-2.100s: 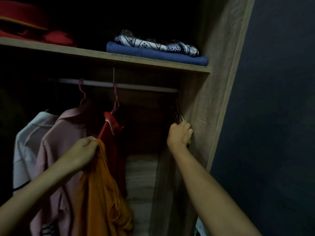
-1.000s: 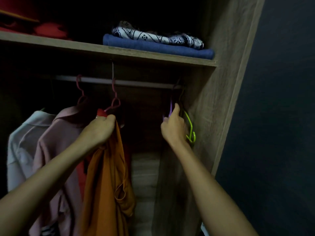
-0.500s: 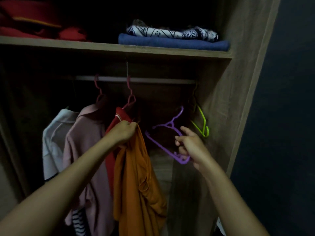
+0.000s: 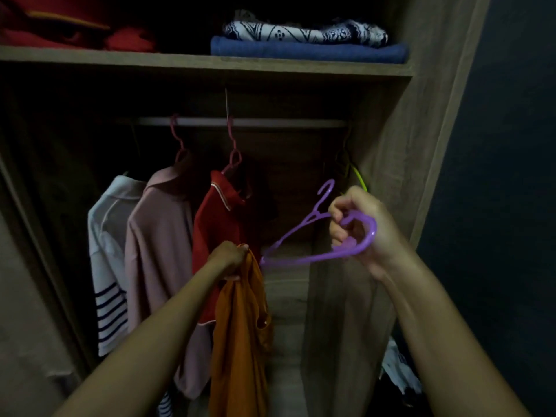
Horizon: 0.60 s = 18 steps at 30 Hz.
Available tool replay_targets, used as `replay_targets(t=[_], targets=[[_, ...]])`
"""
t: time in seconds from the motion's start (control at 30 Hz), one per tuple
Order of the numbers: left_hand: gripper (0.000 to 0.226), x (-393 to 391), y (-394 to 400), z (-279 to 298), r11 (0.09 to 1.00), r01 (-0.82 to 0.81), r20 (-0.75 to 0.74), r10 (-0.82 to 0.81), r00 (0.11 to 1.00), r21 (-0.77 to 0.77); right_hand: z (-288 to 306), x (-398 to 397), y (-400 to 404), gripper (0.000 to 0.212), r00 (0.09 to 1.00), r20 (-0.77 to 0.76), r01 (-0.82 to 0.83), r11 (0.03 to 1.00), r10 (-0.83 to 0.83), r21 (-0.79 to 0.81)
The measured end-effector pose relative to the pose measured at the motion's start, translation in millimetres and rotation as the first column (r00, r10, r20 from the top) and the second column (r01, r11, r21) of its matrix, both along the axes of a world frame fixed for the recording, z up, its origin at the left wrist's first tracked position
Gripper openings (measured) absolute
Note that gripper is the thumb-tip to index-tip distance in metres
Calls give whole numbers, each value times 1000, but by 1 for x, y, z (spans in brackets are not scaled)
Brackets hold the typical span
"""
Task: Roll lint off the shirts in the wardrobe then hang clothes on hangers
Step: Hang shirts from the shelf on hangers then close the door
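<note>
The person stands before the open wardrobe with the left hand (image 4: 230, 256) bunched round the top of an orange garment (image 4: 240, 341), which hangs limp in front of the shirts on the rail (image 4: 270, 122). The right hand (image 4: 358, 228) has its fingers curled round one end of a purple plastic hanger (image 4: 304, 236), held free of the rail, tilted, its hook pointing up and away toward the back of the wardrobe. Its far end sits just beside the left hand and the orange cloth. On the rail hang a red shirt (image 4: 216, 230), a dusty pink shirt (image 4: 159, 236) and a white shirt with striped sleeve (image 4: 108, 266), each on its own hanger; a green hanger (image 4: 359, 177) shows at the right wall, behind the right hand. Folded cloth lies on the shelf (image 4: 180, 63) above. The step in hand looks to be dressing the hanger with the orange piece. To do it neatly, I would find the neck opening or straps first, since the cloth is gathered in a fist and its shape is hard to read in this dim light. Feeding the free end of the hanger in from below, one shoulder at a time, should keep it from snagging. The fabric looks thin and slippery, so it may slide off a smooth plastic arm unless centred before the hook goes back on the rail, in the gap right of the red shirt.
</note>
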State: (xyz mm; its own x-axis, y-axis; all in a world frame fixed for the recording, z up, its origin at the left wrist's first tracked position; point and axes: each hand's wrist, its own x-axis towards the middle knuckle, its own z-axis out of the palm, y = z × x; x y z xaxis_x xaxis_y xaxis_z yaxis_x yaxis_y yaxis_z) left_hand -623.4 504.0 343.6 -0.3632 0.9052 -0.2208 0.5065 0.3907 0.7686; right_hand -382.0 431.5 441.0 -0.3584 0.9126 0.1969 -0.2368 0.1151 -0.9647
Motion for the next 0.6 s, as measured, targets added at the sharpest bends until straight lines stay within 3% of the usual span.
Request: replay_targets(t=[0.13,0.4,0.6], targets=[[38,-1,-3,-10,998,15,45,-12,999,-54,0,-12,3,42,998,-68,2,1000,-3,-23],[43,-7,-14,-4,995,43,25,-45,999,88,-9,-44,10,34,974,-228,-41,992,13,-119],[43,-11,-31,4,992,44,14,-46,999,122,-26,-90,14,37,962,-95,248,965,-256,-87]])
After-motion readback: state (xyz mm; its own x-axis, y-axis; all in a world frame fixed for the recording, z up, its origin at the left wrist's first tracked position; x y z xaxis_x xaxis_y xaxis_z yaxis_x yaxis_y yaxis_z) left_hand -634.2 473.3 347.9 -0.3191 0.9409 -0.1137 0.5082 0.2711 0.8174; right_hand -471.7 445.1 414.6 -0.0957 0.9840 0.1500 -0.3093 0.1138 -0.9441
